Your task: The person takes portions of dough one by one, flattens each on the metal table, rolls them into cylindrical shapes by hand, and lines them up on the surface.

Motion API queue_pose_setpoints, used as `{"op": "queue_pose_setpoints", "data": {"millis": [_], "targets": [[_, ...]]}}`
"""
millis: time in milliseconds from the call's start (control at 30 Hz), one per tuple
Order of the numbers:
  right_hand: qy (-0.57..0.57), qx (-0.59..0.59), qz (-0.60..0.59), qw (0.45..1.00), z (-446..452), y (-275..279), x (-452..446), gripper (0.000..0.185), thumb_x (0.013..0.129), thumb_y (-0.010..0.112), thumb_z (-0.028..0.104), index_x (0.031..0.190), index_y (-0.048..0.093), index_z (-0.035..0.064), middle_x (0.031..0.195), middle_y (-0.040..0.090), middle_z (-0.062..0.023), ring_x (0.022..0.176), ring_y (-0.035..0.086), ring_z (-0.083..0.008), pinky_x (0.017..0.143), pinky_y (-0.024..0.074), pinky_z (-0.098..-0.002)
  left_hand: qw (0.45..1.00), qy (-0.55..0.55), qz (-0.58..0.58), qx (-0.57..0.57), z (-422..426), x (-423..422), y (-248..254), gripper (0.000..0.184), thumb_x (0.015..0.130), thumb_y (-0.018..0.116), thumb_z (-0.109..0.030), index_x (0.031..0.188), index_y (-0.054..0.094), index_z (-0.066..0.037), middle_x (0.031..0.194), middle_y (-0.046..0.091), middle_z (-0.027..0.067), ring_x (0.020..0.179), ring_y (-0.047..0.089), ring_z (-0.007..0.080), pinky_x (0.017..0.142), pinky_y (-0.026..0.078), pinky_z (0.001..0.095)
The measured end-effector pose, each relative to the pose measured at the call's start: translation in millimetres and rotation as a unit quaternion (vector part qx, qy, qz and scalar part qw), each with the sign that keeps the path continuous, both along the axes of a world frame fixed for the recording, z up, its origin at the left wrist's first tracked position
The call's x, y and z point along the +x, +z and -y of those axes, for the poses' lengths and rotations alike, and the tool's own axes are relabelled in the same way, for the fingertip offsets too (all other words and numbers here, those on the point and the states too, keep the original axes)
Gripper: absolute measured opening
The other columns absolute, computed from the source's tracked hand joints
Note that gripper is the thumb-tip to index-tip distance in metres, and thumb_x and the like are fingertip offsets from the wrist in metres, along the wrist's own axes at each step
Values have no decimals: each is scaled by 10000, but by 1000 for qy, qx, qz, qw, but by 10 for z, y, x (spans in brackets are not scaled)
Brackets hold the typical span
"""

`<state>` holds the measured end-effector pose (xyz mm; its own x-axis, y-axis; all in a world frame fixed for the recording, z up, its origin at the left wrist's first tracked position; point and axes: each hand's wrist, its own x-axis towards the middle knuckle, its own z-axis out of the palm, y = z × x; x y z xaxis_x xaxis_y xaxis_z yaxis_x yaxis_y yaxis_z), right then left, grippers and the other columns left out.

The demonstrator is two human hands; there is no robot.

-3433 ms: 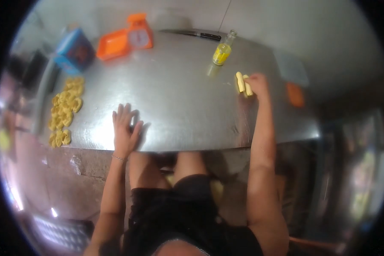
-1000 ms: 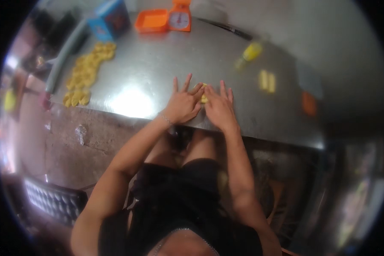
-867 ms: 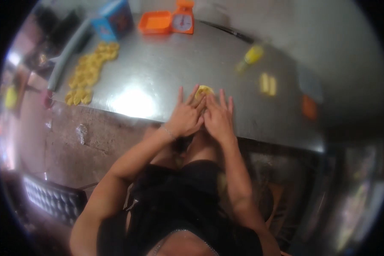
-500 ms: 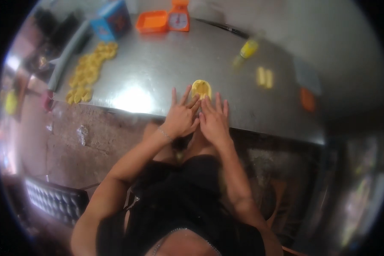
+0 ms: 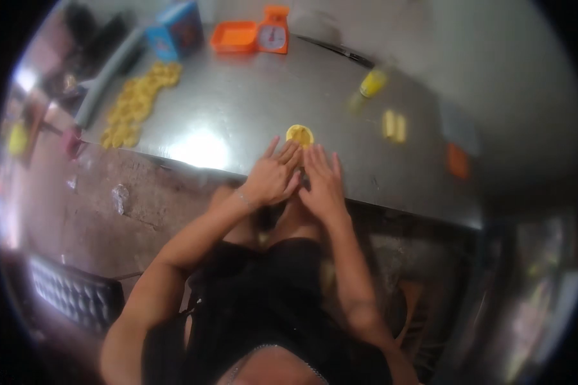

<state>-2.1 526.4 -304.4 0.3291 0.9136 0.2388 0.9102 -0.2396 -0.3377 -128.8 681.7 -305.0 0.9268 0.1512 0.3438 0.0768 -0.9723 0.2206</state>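
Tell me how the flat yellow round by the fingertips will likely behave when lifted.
The yellow round looks like soft dough, so it would probably sag or stretch. Lying flat on the metal table, it seems unlikely to roll or tip. Its darker middle, inside a paler rim, may be thinner and could tear first.

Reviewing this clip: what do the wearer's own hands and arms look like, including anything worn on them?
The left hand and right hand are ungloved. A thin, silvery bracelet circles the left wrist; none shows on the right. Short black sleeves leave both forearms bare.
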Motion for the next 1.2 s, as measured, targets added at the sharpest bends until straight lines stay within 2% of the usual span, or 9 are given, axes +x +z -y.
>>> {"op": "queue_pose_setpoints", "data": {"millis": [267,533,667,733,833,867,967,1100,1200], "targets": [[26,-4,32,999,14,-197,184,788,843,738,230,1549,514,-38,1644,486,-224,1603,338,-379,1328,134,-595,1000,10,-20,-6,116,-16,-137,726,1085,502,-482,1541,500,83,1582,540,259,1532,461,361,1329,231,520],[8,-44,31,999,109,38,84,808,811,773,223,1549,534,-1,1678,440,-217,1616,274,-442,1317,122,-638,999,21,-39,16,215,-93,-127,848,1068,479,-626,1544,510,75,1586,542,251,1548,445,354,1332,208,528],[15,-19,31,999,73,-54,46,799,830,779,236,1543,530,-22,1683,436,-209,1620,272,-429,1315,135,-638,998,17,41,36,217,-86,-91,848,1065,483,-628,1544,516,71,1574,556,247,1535,464,351,1341,164,543],[31,-28,41,998,88,-19,16,803,850,784,271,1550,526,-24,1677,448,-199,1617,284,-419,1312,140,-641,999,11,-47,9,234,-135,-98,824,1071,479,-612,1570,499,43,1599,540,224,1554,437,342,1342,85,595],[40,-50,-3,998,28,260,145,814,851,789,273,1559,516,-23,1672,459,-189,1616,288,-417,1311,143,-640,995,37,-79,-43,78,-68,181,803,1077,467,-600,1603,471,7,1632,513,195,1578,400,334,1322,13,658],[31,2,14,999,-27,236,210,817,850,786,281,1559,516,-20,1662,477,-179,1612,296,-418,1310,149,-640,996,35,-78,-39,-24,24,148,803,1077,467,-600,1603,471,7,1632,513,195,1578,400,334,1322,13,658],[18,30,30,999,-327,172,402,802,844,762,250,1559,517,-21,1655,487,-181,1608,309,-412,1309,156,-638,996,86,10,15,-213,272,-155,797,1095,396,-619,1623,457,-25,1656,489,177,1597,364,338,1296,-18,703],[31,-29,6,999,-605,-2,660,780,847,725,214,1565,517,-11,1662,479,-178,1605,323,-398,1309,165,-634,992,84,-90,-24,-329,472,-35,808,1101,372,-629,1619,459,-15,1675,459,186,1610,334,349,1296,24,695],[20,-37,18,999,-645,117,685,766,843,694,175,1574,522,25,1668,472,-178,1604,331,-387,1307,190,-623,995,87,-43,-22,-424,572,-135,806,1094,384,-638,1600,486,-18,1644,500,193,1585,383,356,1290,90,701]]}}
